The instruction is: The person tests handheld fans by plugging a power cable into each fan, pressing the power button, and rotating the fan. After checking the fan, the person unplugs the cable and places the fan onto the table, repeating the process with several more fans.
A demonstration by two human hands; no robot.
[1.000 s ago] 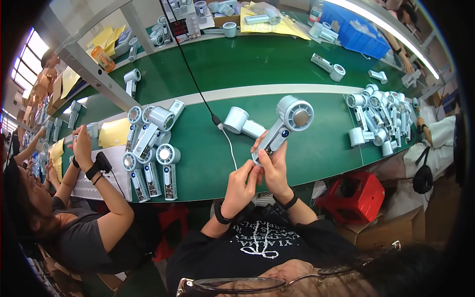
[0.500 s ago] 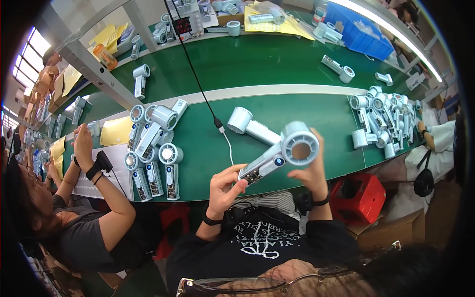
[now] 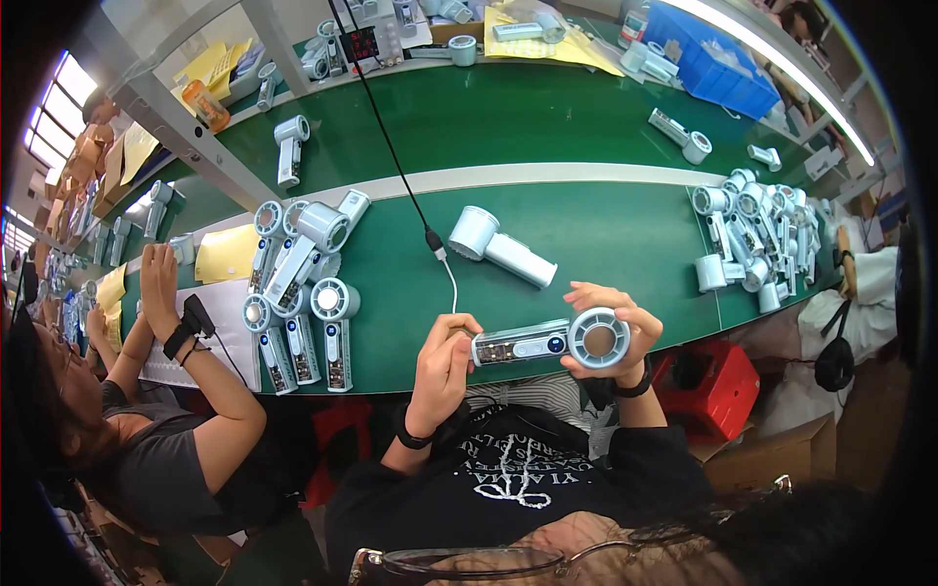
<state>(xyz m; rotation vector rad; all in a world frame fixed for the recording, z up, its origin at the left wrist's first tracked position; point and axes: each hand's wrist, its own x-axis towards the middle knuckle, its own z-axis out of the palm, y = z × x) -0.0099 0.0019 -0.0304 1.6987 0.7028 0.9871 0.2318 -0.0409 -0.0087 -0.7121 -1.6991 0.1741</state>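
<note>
I hold a pale blue hand-held fan level over the near edge of the green bench. My right hand cups its round head. My left hand grips the end of its handle, where a white cable meets it. The cable runs up to a black lead hanging from above. Another fan lies on its side just beyond my hands.
A group of several fans lies left of me, beside a co-worker's arm on white sheets. A heap of fans fills the bench's right end. A red box stands below. Blue bin at the far right.
The fan has swung from upright to level and come closer to me. My right hand moved onto its head, my left hand stayed at the handle end.
</note>
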